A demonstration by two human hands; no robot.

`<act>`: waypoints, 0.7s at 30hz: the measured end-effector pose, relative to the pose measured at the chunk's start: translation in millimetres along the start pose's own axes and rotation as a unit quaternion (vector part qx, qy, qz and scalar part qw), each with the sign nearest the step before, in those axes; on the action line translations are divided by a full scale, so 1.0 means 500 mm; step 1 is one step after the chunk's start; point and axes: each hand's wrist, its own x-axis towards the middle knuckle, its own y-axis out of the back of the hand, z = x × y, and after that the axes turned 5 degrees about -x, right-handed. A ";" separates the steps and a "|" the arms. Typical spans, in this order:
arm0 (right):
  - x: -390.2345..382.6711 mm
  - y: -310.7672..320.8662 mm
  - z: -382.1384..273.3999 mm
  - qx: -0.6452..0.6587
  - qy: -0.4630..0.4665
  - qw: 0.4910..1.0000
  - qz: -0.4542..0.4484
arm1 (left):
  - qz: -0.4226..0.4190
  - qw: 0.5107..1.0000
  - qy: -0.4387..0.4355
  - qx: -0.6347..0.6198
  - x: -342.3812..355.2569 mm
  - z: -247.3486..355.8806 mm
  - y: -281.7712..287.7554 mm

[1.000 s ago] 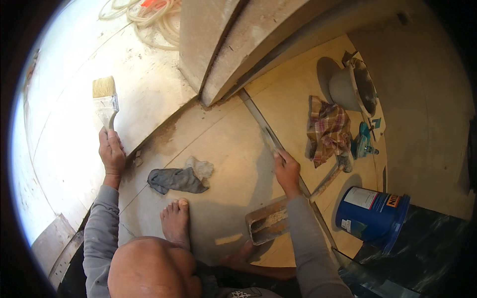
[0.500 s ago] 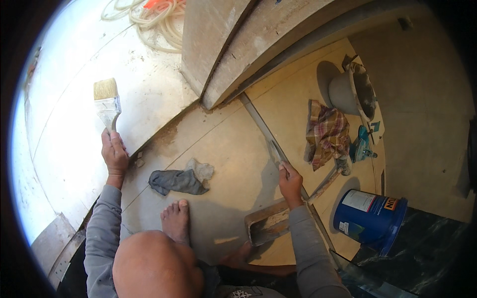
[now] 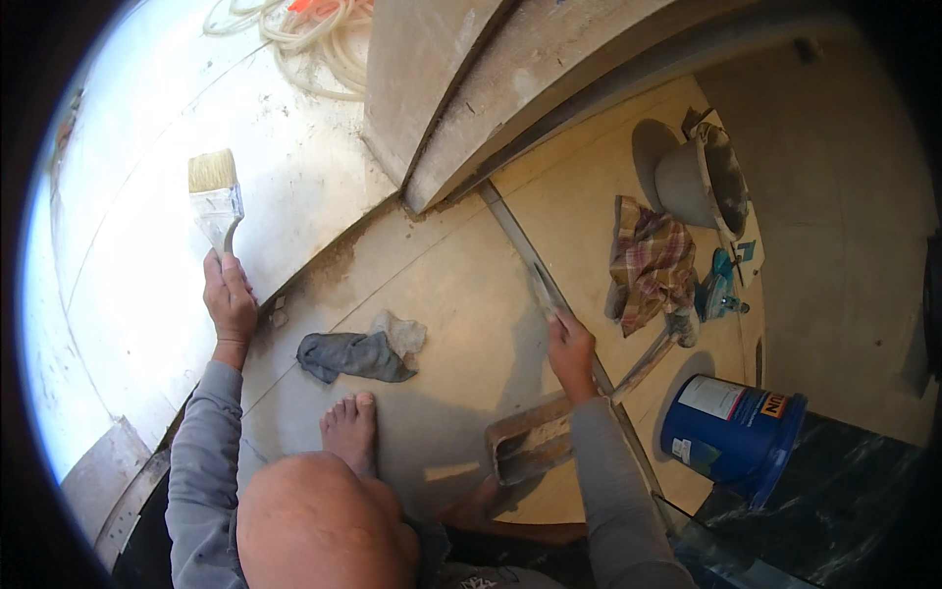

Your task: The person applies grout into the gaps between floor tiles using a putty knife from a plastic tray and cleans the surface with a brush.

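Observation:
My left hand [image 3: 230,302] grips a wide paintbrush [image 3: 214,191] by its handle, pale bristles upward, over the bright ledge. My right hand [image 3: 571,353] is closed on a thin, flat tool [image 3: 542,285] lying along a narrow strip [image 3: 508,221] across the beige tiles; its exact kind is unclear. A dark grey rag [image 3: 348,355] with a pale crumpled piece [image 3: 402,332] lies between my hands. My bare foot [image 3: 345,432] is below it. A rectangular trough [image 3: 505,456] sits under my right forearm.
A plaid cloth [image 3: 648,260], grey bowl [image 3: 682,182], teal tool [image 3: 721,294] and hammer-like tool [image 3: 648,365] lie at right. A blue bucket [image 3: 716,442] stands below them. A coiled hose [image 3: 314,64] is at upper left; stone steps [image 3: 471,108] rise ahead.
The whole view has shifted slightly. My right hand moved a little down the strip, then slightly back up. Both hands keep their grips.

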 end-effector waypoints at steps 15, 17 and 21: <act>-0.012 0.032 0.009 -0.088 0.023 0.995 -0.030 | 0.010 0.999 -0.018 0.026 0.005 -0.007 -0.001; 0.031 0.006 -0.040 -0.061 0.000 0.998 -0.030 | 0.009 1.000 -0.009 0.020 0.005 -0.008 -0.001; -0.012 0.042 0.007 -0.061 0.009 0.998 -0.025 | 0.000 0.999 0.005 0.034 0.006 -0.015 0.009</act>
